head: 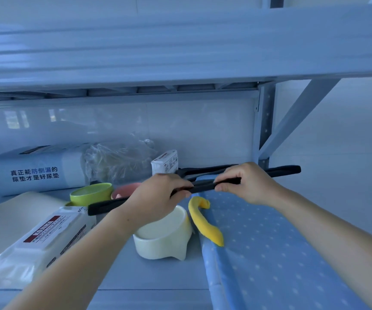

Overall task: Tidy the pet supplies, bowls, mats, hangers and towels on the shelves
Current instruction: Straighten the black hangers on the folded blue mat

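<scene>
The lower shelf (158, 276) fills the bottom of the view, under an upper shelf (180, 52) at 12 o'clock. A blue dotted mat (270, 253) covers the lower shelf's 4 o'clock side. At 9 o'clock a large pad package (35, 173) lies against the back wall, with crumpled clear plastic (118, 159) just beside it. A wipes pack (37, 245) lies at 8 o'clock, partly on a cream sheet (13, 215).

A cream bowl (165, 240) stands at 6 o'clock from the hands, touching the mat's edge. A green bowl (91, 193) and a pink bowl (124, 190) sit side by side behind it. A yellow curved piece (203, 222) rests on the mat's left edge. A small white pack (165, 163) stands near the back.

At the centre, a black hanger (203, 189) is held level above the bowls. The left hand (158, 200) has its fingers (180, 194) curled round the bar, whose end juts out toward 8 o'clock. The right hand (250, 184) pinches the same bar at 3 o'clock from the left. A second black hanger (283, 170) runs behind the right hand toward 3 o'clock; whether the fingers grasp it too cannot be told.
</scene>
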